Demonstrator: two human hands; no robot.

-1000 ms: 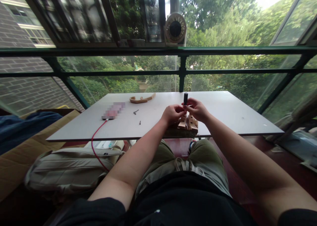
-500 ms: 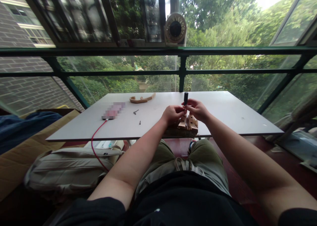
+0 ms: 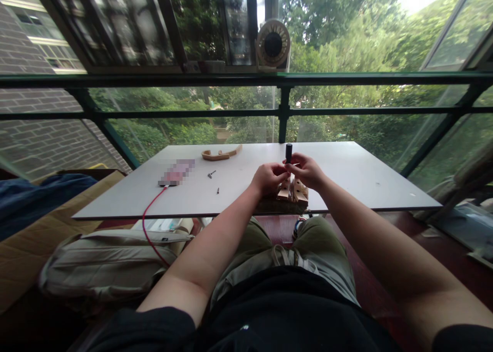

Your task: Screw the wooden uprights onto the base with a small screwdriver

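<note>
A black-handled screwdriver stands upright over the table, its lower part hidden by fingers. The fingers of my right hand are closed around it just below the handle. Pressed in close from the left, my left hand pinches near the screwdriver's lower end; what lies between its fingertips is too small to make out. Beneath both hands sits a light wooden piece with dark holes, at the table's front edge. Several small screws lie to the left, with a single screw nearer me.
A curved wooden part rests at the back of the white table. To the left lies a blurred-out device with a red cable running over the edge. A backpack and cardboard box stand beside the table.
</note>
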